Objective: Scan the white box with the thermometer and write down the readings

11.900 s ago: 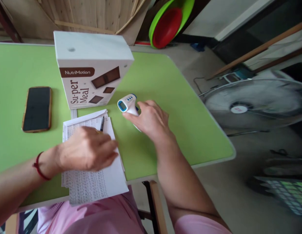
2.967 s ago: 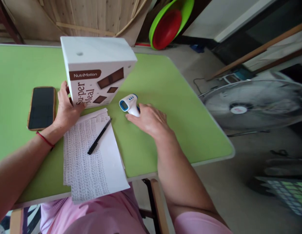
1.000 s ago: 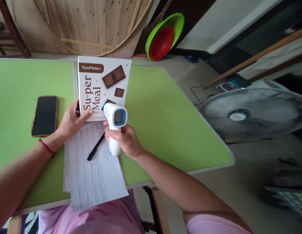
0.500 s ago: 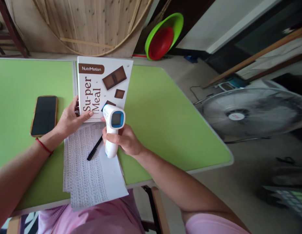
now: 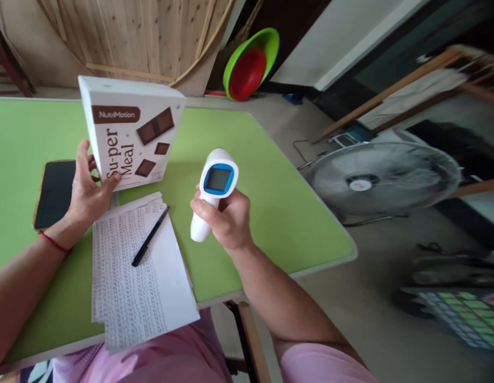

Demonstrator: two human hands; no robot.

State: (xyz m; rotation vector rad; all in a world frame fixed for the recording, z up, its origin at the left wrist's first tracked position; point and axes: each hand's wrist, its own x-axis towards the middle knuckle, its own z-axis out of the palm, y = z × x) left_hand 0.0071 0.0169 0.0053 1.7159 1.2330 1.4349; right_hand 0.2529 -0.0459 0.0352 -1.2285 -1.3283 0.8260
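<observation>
My left hand [image 5: 89, 186] grips the lower left corner of a white box [image 5: 151, 165] printed "NutriMotion Su-per Meal" with chocolate pieces. The box is upright and slightly turned, its top and left side showing. In my right hand [image 5: 231, 215] is a white infrared thermometer [image 5: 201, 226], held by its handle over the table. Its blue-framed screen faces me and looks dark grey. Below the box lie sheets of handwritten paper [image 5: 167, 287], with a black pen [image 5: 151, 236] across them. A smartphone [image 5: 53, 194] lies left of the box, partly covered by my left hand.
The green table [image 5: 270, 213] has a pale edge on the right. Beyond it stand a large fan [image 5: 382, 181] and a wooden frame [image 5: 390, 93]. Green and red basins [image 5: 247, 74] lean near a round wooden board [image 5: 151, 32] at the back.
The thermometer in my right hand has moved right, away from the box. My left hand has shifted the box left and turned it, so its side and top now show.
</observation>
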